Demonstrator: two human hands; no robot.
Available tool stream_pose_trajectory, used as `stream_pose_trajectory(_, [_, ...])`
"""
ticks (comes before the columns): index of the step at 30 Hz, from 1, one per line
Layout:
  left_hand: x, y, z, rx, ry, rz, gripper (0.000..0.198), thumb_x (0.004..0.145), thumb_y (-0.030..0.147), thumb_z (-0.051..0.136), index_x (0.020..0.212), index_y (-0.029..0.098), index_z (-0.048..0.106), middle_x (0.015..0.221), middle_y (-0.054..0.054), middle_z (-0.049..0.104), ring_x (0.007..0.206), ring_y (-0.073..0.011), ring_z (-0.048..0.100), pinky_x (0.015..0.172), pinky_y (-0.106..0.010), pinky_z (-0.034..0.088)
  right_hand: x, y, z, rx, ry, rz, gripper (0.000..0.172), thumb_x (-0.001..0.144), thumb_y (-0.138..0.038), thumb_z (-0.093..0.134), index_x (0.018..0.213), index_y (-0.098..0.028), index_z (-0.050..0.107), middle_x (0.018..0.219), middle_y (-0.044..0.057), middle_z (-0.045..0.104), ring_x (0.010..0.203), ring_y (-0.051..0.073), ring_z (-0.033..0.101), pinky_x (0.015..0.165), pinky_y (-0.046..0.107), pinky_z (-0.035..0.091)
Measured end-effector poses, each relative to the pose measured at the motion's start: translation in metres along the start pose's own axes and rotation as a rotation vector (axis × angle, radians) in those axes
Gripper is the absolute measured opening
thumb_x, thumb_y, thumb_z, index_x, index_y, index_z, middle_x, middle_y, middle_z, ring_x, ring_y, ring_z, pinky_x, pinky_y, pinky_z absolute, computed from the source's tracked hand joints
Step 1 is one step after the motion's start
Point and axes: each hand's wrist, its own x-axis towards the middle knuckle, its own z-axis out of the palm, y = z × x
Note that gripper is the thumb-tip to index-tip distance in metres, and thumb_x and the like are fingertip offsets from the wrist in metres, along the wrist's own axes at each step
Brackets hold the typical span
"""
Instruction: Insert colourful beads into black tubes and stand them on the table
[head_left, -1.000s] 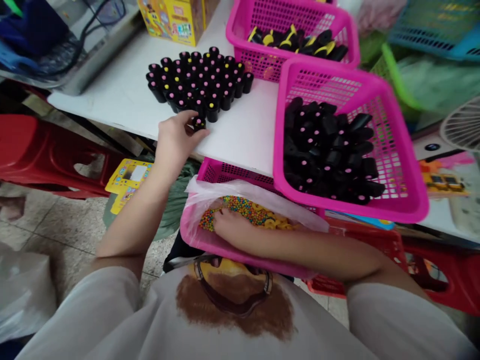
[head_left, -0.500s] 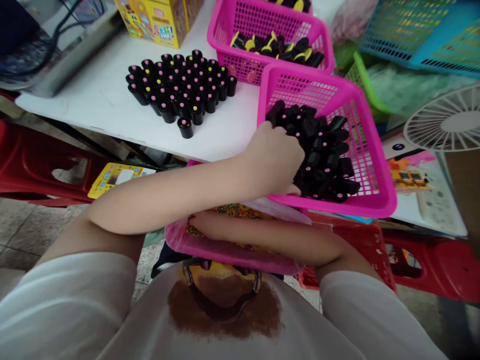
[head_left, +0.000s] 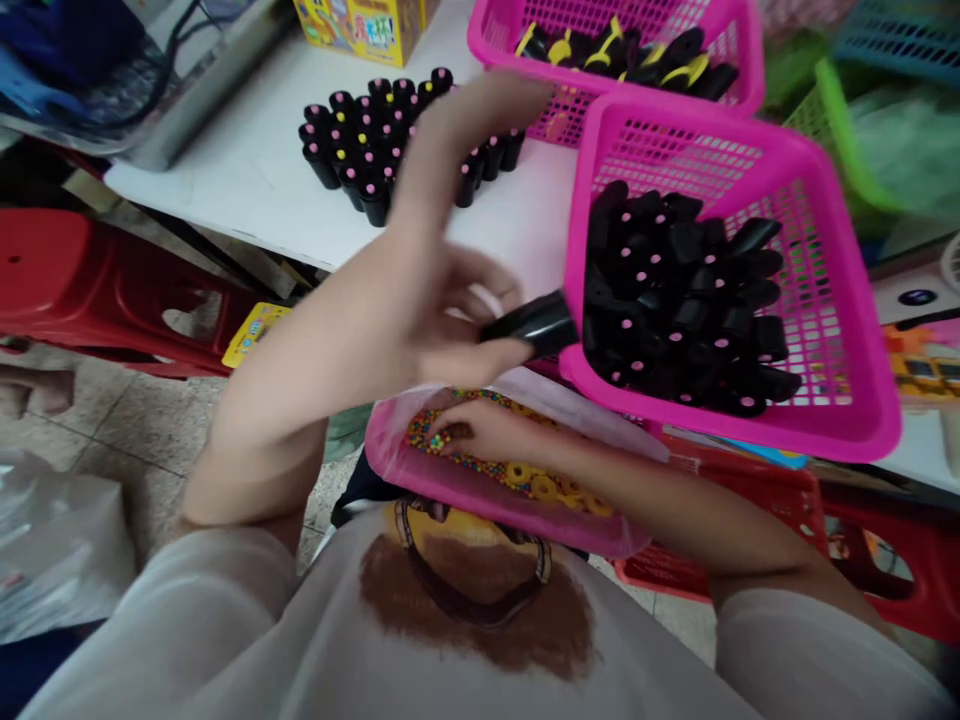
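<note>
My left hand [head_left: 427, 290] is closed on a black tube [head_left: 541, 322], held tilted beside the near wall of a pink basket [head_left: 847, 390]. Inside this basket lie many black tubes [head_left: 705, 310], several with pink dots on their ends. Lower down, my right hand [head_left: 487, 428] curls its fingers around small colourful beads [head_left: 450, 437] in a pink tray [head_left: 450, 500]. Yellow rings [head_left: 544, 487] lie beside the beads, partly under my right forearm. More black tubes [head_left: 360, 140] stand upright in rows on the white table [head_left: 247, 200], partly hidden by my left hand.
Behind stands another pink basket [head_left: 510, 30] holding black pieces with yellow parts. A yellow box [head_left: 367, 30] is at the back of the table. Red stools [head_left: 75, 280] flank the table, and a green basket [head_left: 847, 140] sits at the far right.
My left hand has come out of the near basket and moved left with a black tube in it. My right hand has shifted right in the tray, and the view has turned slightly.
</note>
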Motion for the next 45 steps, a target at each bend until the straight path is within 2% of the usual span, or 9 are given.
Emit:
stream_pose_trajectory(2, [-0.036,-0.04,-0.005,-0.154,-0.081,0.023,0.098,0.087,0.031,0.078,0.166,0.029,0.02,0.102,-0.002,0.074,0.085,-0.0186,0.078,0.069,-0.028,0.063,-0.015,-0.001,-0.007,0.056,0.064,0.031,0.028,0.086,-0.008,0.079,0.111,-0.019,0.082,0.113,0.008,0.082,0.107,0.023,0.076,0.101,0.037,0.056])
stream_pose_trajectory(4, [-0.071,-0.076,0.0,-0.079,-0.066,0.059,0.065,0.087,0.025,0.075,0.149,0.025,0.054,0.106,-0.007,0.074,0.087,-0.0177,0.076,0.065,-0.023,0.061,-0.03,-0.004,-0.012,0.078,0.135,0.025,0.025,0.089,-0.013,0.078,0.114,-0.019,0.081,0.113,0.008,0.082,0.106,0.023,0.076,0.1,0.038,0.057])
stream_pose_trajectory(6, [-0.1,-0.102,0.013,0.074,0.011,0.066,0.033,0.087,0.019,0.075,0.12,0.02,0.073,0.106,-0.008,0.074,0.089,-0.0174,0.075,0.07,-0.023,0.061,-0.043,-0.01,-0.014,0.054,0.233,-0.033,0.024,0.093,-0.017,0.074,0.117,-0.019,0.08,0.115,0.009,0.081,0.108,0.023,0.075,0.101,0.039,0.058])
stream_pose_trajectory(8, [-0.12,-0.115,0.026,0.181,0.063,0.055,0.022,0.087,0.016,0.075,0.109,0.019,0.075,0.105,-0.008,0.076,0.093,-0.018,0.076,0.081,-0.027,0.064,-0.053,-0.02,-0.012,-0.028,0.335,-0.11,0.025,0.098,-0.017,0.067,0.121,-0.021,0.078,0.12,0.009,0.079,0.113,0.023,0.073,0.104,0.041,0.057])
stream_pose_trajectory(11, [-0.131,-0.117,0.04,0.234,0.045,0.072,0.029,0.089,0.016,0.075,0.118,0.02,0.073,0.115,-0.008,0.078,0.102,-0.0197,0.077,0.094,-0.031,0.064,-0.06,-0.035,-0.005,-0.209,0.407,-0.174,0.033,0.104,-0.015,0.054,0.129,-0.026,0.074,0.127,0.008,0.074,0.119,0.021,0.069,0.105,0.041,0.057])
stream_pose_trajectory(22, [-0.12,-0.121,0.053,0.226,0.003,0.119,0.037,0.089,0.012,0.074,0.125,0.021,0.07,0.125,-0.009,0.076,0.115,-0.0239,0.075,0.101,-0.039,0.064,-0.062,-0.065,-0.004,-0.693,0.396,-0.321,0.04,0.109,-0.015,0.038,0.131,-0.025,0.071,0.108,0.008,0.072,0.112,0.026,0.068,0.104,0.043,0.06])
stream_pose_trajectory(35, [-0.116,-0.119,0.051,0.178,-0.02,0.122,0.035,0.093,0.014,0.071,0.127,0.02,0.07,0.126,-0.011,0.076,0.119,-0.0231,0.073,0.105,-0.039,0.062,-0.071,-0.052,-0.005,-0.352,0.285,-0.116,0.038,0.103,-0.013,0.048,0.12,-0.031,0.076,0.124,0.004,0.073,0.12,0.025,0.07,0.102,0.043,0.061])
stream_pose_trajectory(39, [-0.108,-0.107,0.028,0.239,0.053,0.104,0.031,0.094,0.024,0.075,0.124,0.021,0.073,0.123,-0.01,0.076,0.113,-0.0224,0.074,0.103,-0.038,0.062,-0.075,-0.053,-0.012,-0.358,0.214,-0.111,0.048,0.095,0.001,0.047,0.118,-0.027,0.078,0.126,0.007,0.073,0.12,0.022,0.069,0.106,0.04,0.057])
stream_pose_trajectory(45, [-0.05,-0.113,-0.035,0.351,0.46,-0.015,0.051,0.086,0.03,0.082,0.134,0.022,0.067,0.109,-0.005,0.074,0.094,-0.0172,0.072,0.086,-0.031,0.064,-0.051,-0.046,-0.001,-0.586,-0.062,0.087,0.045,0.091,0.005,0.052,0.119,-0.018,0.079,0.12,0.013,0.075,0.115,0.029,0.07,0.099,0.044,0.058])
